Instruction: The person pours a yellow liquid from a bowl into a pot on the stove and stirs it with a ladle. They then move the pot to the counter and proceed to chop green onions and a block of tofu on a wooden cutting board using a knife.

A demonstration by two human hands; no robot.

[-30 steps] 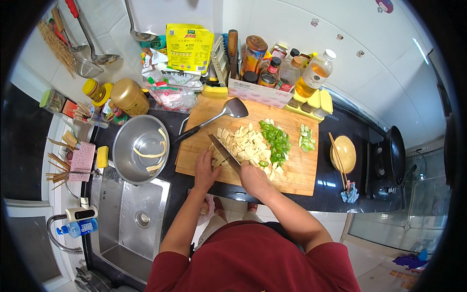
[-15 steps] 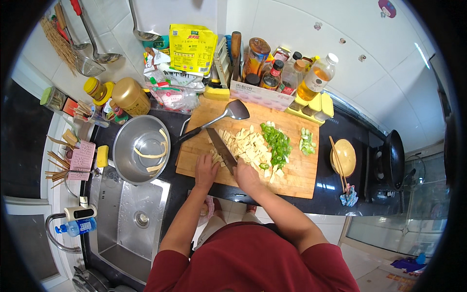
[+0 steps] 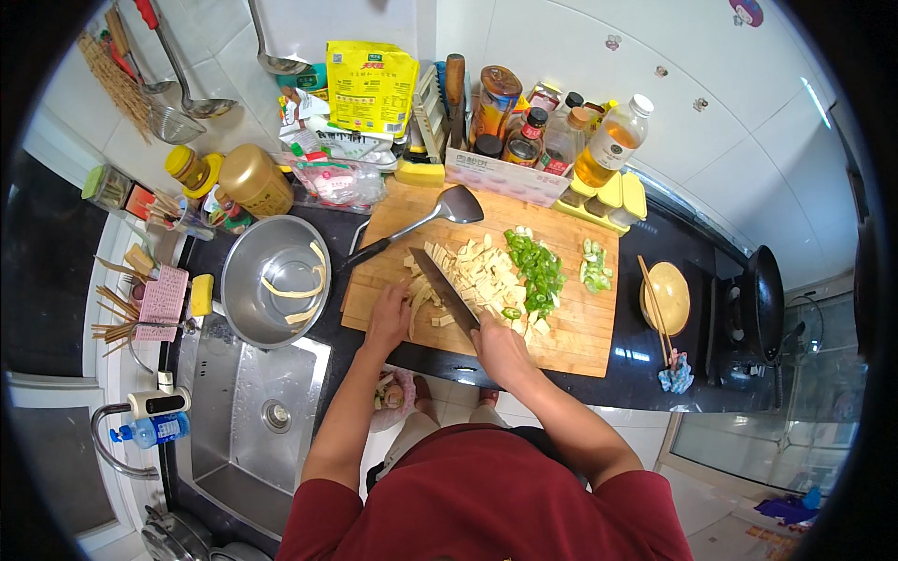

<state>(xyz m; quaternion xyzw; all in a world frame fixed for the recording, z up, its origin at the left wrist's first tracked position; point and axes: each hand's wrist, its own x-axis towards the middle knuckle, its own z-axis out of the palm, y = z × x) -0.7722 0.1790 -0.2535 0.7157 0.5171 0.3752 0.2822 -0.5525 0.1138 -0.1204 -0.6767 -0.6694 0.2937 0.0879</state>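
Note:
My right hand (image 3: 502, 351) grips the handle of a kitchen knife (image 3: 443, 288). Its dark blade slants up and left across the wooden cutting board (image 3: 575, 351). To the left of the blade, my left hand (image 3: 387, 320) has its fingers bent against a few pale tofu strips (image 3: 421, 301) at the board's near left. A pile of cut tofu pieces (image 3: 486, 274) lies right of the blade. Chopped green pepper (image 3: 537, 271) sits beside that pile, and sliced scallion (image 3: 595, 266) lies farther right. Behind the knife rests a spatula (image 3: 458, 204) with a black handle.
Left of the board, a steel bowl (image 3: 245, 313) holds a few long strips. The sink (image 3: 253, 467) is below it. Bottles (image 3: 613, 145) and seasoning boxes (image 3: 610, 198) line the back wall. At the right are a yellow bowl (image 3: 675, 297) with chopsticks and a black pan (image 3: 762, 304).
The knife and my right hand have shifted to the right, widening the gap from my left hand. My left hand has drawn slightly left relative to the strips. The view has shifted slightly.

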